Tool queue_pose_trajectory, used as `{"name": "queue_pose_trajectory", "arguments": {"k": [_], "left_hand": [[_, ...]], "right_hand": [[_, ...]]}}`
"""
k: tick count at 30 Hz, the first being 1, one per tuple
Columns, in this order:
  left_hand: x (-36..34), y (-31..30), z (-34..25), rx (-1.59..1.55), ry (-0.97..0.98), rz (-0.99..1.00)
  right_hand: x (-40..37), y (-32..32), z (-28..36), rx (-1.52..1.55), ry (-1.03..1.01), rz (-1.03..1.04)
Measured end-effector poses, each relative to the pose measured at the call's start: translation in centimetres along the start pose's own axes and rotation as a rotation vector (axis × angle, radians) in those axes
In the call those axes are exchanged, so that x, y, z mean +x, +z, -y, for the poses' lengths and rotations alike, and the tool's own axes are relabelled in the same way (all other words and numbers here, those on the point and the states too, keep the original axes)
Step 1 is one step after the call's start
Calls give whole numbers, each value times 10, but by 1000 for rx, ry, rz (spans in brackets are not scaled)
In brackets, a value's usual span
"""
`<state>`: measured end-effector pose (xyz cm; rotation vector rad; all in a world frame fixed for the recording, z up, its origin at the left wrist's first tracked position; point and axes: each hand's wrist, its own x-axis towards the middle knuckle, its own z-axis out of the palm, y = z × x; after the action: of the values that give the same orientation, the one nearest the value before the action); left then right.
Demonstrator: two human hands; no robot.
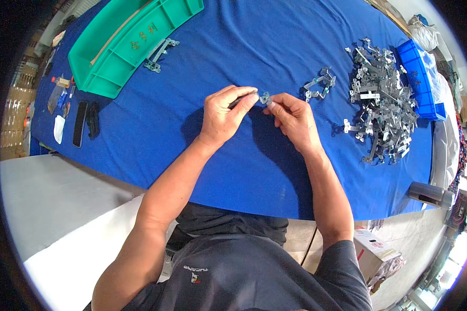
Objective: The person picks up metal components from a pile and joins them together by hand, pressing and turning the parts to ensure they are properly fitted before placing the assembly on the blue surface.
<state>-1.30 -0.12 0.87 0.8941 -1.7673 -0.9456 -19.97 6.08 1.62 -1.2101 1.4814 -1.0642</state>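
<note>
Over the middle of the blue cloth, my left hand (224, 113) and my right hand (296, 120) meet with fingertips nearly together. Between them is a small metal bracket (265, 97), its flat, shiny end showing. The left thumb and fingers pinch its darker stem, which is mostly hidden in that hand. The right thumb and forefinger close on the other side of its end. Right of my hands lies a small group of similar metal brackets (320, 84). Farther right is a large heap of such brackets (381, 101).
A green bin (108, 82) stands at the upper left, with a few brackets (161, 54) beside it. A blue bin (423, 83) borders the heap. On the left lie a black phone (80, 124) and a dark strap-like item (93, 120). A grey bottle (431, 195) lies at the right edge.
</note>
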Motion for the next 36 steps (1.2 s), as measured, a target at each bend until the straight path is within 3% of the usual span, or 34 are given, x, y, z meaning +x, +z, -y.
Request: {"name": "queue_pose_trajectory", "arguments": {"k": [7, 13, 16, 20, 22, 25, 26, 32, 36], "left_hand": [[1, 1, 0, 13, 43, 80], [-1, 3, 0, 43, 94, 126], [-2, 3, 2, 63, 128, 162], [-1, 1, -2, 95, 132, 212], [-1, 3, 0, 57, 116, 111], [1, -1, -2, 43, 59, 25], [1, -2, -2, 38, 47, 14], [0, 1, 0, 12, 25, 84], [0, 2, -1, 28, 50, 98]], "right_hand": [[1, -1, -3, -5, 14, 15], [4, -5, -7, 282, 4, 33], [5, -2, -13, 173, -77, 61], [5, 1, -15, 301, -73, -87], [6, 2, -12, 406, -72, -160], [0, 0, -2, 108, 77, -37], [1, 0, -4, 34, 21, -8], [0, -2, 0, -12, 60, 35], [5, -4, -13, 166, -27, 29]]}}
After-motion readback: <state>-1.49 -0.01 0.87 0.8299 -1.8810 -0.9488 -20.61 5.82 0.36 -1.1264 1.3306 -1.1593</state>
